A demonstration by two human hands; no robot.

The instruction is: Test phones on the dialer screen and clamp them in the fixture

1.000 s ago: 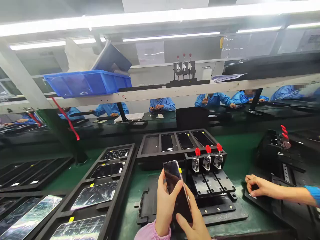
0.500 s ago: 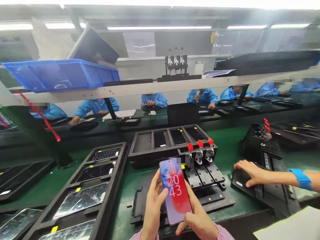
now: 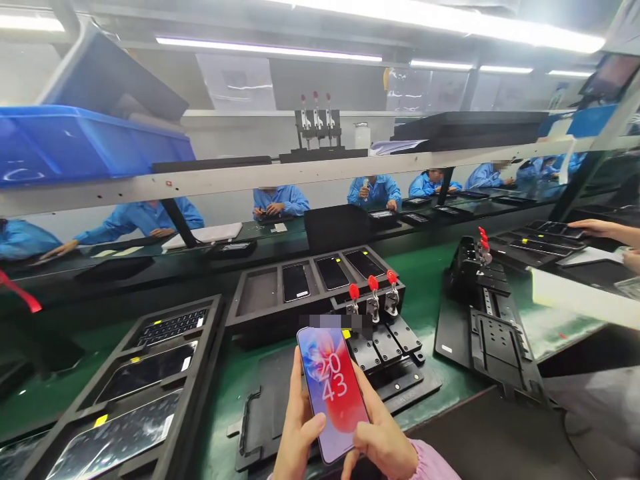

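Between both hands I hold a smartphone (image 3: 334, 407), tilted up, its lit screen reading 20 43 over a blue and red picture. My left hand (image 3: 300, 427) is closed along its left edge, with the thumb near the screen's lower left. Along the right edge my right hand (image 3: 380, 427) grips the phone, thumb bent at the lower corner. Behind the phone lies a black clamping fixture (image 3: 395, 360) with red-tipped toggle clamps (image 3: 373, 293). Part of its black base plate (image 3: 265, 407) shows left of my hands.
A tray of phones (image 3: 213, 333) lies to the left, another tray (image 3: 235, 313) behind the fixture. A second fixture (image 3: 493, 327) stands at the right. Beyond it, a co-worker's hand (image 3: 595, 229) touches a phone. Overhead runs a white shelf beam (image 3: 280, 167) with a blue bin (image 3: 100, 147).
My view has swung to the right, so the bench things sit further left. The co-worker's hand has left the right-hand fixture. I still hold the phone in both hands.
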